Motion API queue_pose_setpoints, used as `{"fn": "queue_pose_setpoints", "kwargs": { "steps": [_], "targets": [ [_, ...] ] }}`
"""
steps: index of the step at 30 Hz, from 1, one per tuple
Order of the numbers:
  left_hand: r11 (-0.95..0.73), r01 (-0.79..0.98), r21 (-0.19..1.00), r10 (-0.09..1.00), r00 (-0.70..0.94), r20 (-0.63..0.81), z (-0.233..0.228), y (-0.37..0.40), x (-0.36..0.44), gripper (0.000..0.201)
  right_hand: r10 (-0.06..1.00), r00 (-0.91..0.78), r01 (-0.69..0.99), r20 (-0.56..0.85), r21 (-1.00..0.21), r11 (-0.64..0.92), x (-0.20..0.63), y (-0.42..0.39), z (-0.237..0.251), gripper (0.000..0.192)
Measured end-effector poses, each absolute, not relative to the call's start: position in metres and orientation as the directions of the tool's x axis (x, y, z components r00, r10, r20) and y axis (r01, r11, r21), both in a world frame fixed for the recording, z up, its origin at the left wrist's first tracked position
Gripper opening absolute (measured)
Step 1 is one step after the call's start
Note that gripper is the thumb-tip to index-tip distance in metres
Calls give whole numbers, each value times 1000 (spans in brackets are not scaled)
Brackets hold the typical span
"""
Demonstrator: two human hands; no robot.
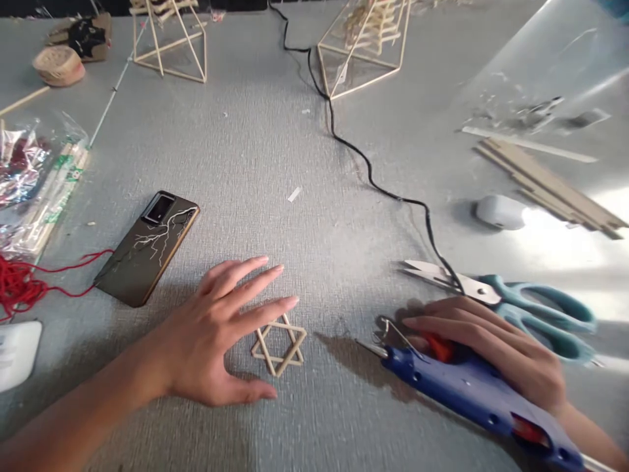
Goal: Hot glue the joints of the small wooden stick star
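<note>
Wooden sticks glued into a 6-pointed star (279, 345) lie flat on the grey worktop (275, 164), near its front edge. Of the 2 hands, the left hand (216, 334) hovers over the star's left side with fingers spread and straight, gripping nothing; its fingertips reach above the star's upper-left points and its thumb lies low beside the star's lower-left edge. Whether the palm touches the worktop cannot be told.

To the right, the right hand (496, 341) lies flat along the top of a blue glue gun (472, 387), fingers stretched toward the nozzle and not curled around the body. The gun lies on its side, its metal tip pointing left toward the star but well apart from it. Just behind that hand lie teal-handled scissors (511, 298), blades pointing left, with a black cable (373, 183) running across them toward the far edge.

Left of the star lies a dark phone (147, 246), face down, and beyond it red thread (29, 285). A small white case (500, 211) and a bundle of flat wooden strips (550, 187) lie at the right.
</note>
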State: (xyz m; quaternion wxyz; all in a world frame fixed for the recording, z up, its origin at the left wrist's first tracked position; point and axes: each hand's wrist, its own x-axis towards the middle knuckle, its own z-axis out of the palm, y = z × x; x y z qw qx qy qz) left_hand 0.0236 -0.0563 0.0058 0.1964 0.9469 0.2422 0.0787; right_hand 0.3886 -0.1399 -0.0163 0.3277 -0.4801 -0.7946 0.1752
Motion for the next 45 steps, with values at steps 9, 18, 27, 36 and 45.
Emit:
{"fn": "queue_pose_setpoints", "kwargs": {
  "steps": [9, 18, 27, 36, 45],
  "targets": [
    [-817, 378, 434, 450, 890, 72, 6, -53, 25, 70, 869, -351, 635, 349, -593, 495, 391, -138, -14, 24],
    [-844, 366, 393, 440, 891, 116, 6, -54, 28, 63, 827, -348, 620, 442, -553, 557, 386, -137, -14, 22],
    [-854, 383, 353, 442, 891, 105, 5, -57, 30, 69, 814, -440, 614, 378, -534, 581, 400, -137, -14, 33],
    [-865, 383, 323, 435, 895, 103, 7, -58, 28, 66, 787, -496, 587, 368, -526, 616, 405, -134, -13, 36],
    [-865, 387, 319, 441, 890, 116, 8, -60, 28, 62, 784, -435, 565, 443, -544, 621, 401, -135, -18, 47]
  ]
}}
